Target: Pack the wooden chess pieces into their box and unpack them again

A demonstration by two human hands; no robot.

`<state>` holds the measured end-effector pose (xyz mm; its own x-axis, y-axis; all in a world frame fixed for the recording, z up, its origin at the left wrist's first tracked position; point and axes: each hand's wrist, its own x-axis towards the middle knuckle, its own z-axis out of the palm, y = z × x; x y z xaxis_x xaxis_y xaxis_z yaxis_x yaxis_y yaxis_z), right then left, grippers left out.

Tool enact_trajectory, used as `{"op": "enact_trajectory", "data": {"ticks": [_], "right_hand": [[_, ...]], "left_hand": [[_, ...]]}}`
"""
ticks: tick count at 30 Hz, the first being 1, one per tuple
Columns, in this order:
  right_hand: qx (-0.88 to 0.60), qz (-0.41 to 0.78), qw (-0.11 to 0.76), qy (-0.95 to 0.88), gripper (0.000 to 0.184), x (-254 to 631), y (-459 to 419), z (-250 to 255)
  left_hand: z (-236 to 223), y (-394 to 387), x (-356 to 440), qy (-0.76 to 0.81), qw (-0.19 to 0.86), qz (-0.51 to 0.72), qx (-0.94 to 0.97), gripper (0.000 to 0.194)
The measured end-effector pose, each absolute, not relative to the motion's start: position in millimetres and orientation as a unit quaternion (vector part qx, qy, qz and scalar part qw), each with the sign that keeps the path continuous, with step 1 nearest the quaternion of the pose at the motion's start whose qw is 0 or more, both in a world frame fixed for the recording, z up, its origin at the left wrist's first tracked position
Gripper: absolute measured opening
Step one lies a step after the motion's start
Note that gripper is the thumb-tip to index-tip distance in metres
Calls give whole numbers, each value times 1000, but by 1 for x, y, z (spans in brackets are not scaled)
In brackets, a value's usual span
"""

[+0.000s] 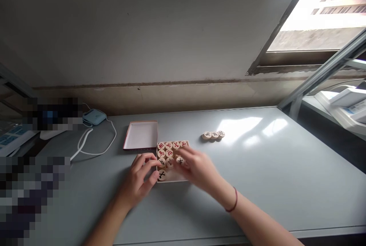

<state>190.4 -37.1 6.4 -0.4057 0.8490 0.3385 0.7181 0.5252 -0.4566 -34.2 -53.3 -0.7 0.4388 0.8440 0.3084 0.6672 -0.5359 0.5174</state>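
Observation:
A shallow box (173, 181) holds several round wooden Chinese chess pieces in rows, most with red characters and some with black. My left hand (140, 179) is at the box's left edge, thumb and fingers apart. Its fingertips touch the rim and a black-marked piece (161, 162). Over the right half of the box, my right hand (197, 166) is slightly blurred. A black-marked Chinese chess piece (180, 161) shows between its thumb and fingers. The hand hides several pieces beneath it. Another black-marked piece (162, 175) lies in the front left corner of the box.
The box lid (141, 135) lies inside up behind the box. A short row of stacked pieces (214, 135) is at the back right. A white cable (97, 153) and a light blue device (94, 116) lie at the left. Metal frames flank the desk (271, 185).

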Motion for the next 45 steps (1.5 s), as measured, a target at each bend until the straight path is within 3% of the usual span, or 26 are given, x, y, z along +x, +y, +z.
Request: {"op": "enact_trajectory", "data": {"ticks": [6, 14, 17, 19, 22, 24, 27, 30, 45], "right_hand": [[-678, 42, 137, -721, 41, 244, 0, 0], [-681, 80, 78, -724, 31, 252, 7, -5], [-667, 80, 124, -730, 27, 250, 6, -5], [-635, 107, 205, -737, 22, 245, 2, -3], [-550, 232, 328, -732, 22, 229, -11, 6], [-494, 347, 361, -711, 26, 215, -21, 13], [-440, 472, 390, -657, 30, 201, -33, 18], [-425, 517, 410, -620, 30, 196, -37, 19], [-467, 517, 448, -560, 35, 204, -29, 17]], "left_hand": [[24, -30, -15, 416, 150, 289, 849, 24], [23, -11, 7, 407, 132, 322, 845, 19], [14, -16, 4, 404, 125, 319, 848, 15], [12, -18, 2, 403, 117, 323, 848, 16], [11, -21, 5, 394, 117, 328, 851, 27], [11, -22, 9, 380, 134, 333, 852, 35], [11, -25, 13, 363, 155, 360, 845, 32], [13, -26, 13, 361, 158, 374, 840, 22], [30, -26, -2, 346, 210, 220, 888, 16]]}}
